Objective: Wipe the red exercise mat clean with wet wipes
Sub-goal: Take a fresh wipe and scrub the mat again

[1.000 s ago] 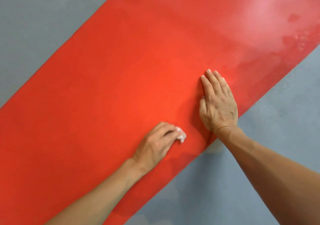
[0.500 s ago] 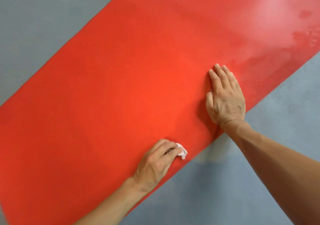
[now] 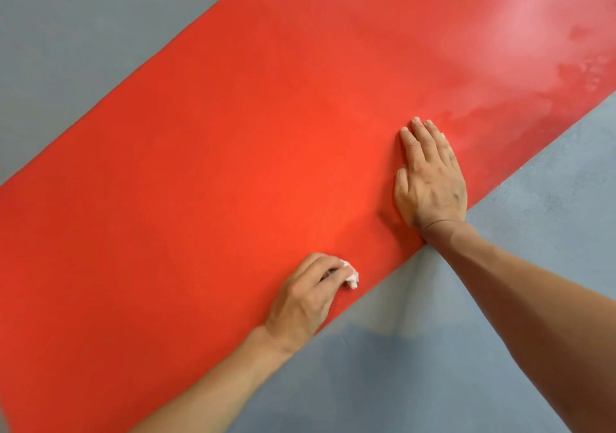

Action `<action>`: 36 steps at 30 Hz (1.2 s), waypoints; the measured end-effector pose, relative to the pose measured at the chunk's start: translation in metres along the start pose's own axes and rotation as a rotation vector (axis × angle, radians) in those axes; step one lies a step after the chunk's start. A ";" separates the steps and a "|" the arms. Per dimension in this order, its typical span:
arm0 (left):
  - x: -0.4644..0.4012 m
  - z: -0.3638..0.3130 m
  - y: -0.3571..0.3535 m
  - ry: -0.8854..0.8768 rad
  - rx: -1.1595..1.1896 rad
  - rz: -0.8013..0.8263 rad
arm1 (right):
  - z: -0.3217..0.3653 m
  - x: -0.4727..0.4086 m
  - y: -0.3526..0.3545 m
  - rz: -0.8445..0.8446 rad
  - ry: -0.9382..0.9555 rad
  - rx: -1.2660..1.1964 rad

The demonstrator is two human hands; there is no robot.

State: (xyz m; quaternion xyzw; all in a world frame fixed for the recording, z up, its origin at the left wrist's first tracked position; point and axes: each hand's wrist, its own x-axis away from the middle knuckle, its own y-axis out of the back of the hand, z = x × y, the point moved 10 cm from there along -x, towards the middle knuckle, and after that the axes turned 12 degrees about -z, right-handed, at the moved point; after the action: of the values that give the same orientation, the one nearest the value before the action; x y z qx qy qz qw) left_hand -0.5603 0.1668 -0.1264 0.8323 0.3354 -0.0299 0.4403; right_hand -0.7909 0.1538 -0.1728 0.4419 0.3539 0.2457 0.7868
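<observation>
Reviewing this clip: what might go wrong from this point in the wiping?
The wet wipe is a small wad in the left hand by the red mat's near edge, so strokes may slip onto the grey floor. The right hand presses flat beside a damp-looking patch and could smudge it.

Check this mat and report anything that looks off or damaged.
No damage shows. The red mat has a pale, blotchy patch toward its far right end, which could be glare or moisture.
</observation>
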 end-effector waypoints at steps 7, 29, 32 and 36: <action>-0.131 0.023 -0.045 0.022 -0.074 -0.168 | -0.002 -0.002 -0.002 0.034 0.078 -0.063; -0.026 0.001 -0.038 0.026 0.031 -0.128 | -0.014 0.002 -0.001 0.012 0.186 -0.077; -0.026 0.003 -0.036 0.056 0.030 -0.111 | -0.013 0.000 0.003 0.016 0.201 -0.064; -0.008 0.020 0.001 0.103 -0.100 -0.141 | -0.010 0.001 0.004 0.026 0.188 -0.032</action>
State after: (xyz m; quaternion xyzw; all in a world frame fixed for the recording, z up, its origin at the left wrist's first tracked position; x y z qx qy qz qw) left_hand -0.5608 0.1475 -0.1349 0.7839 0.4165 -0.0014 0.4604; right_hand -0.7985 0.1614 -0.1734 0.4089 0.4164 0.3018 0.7539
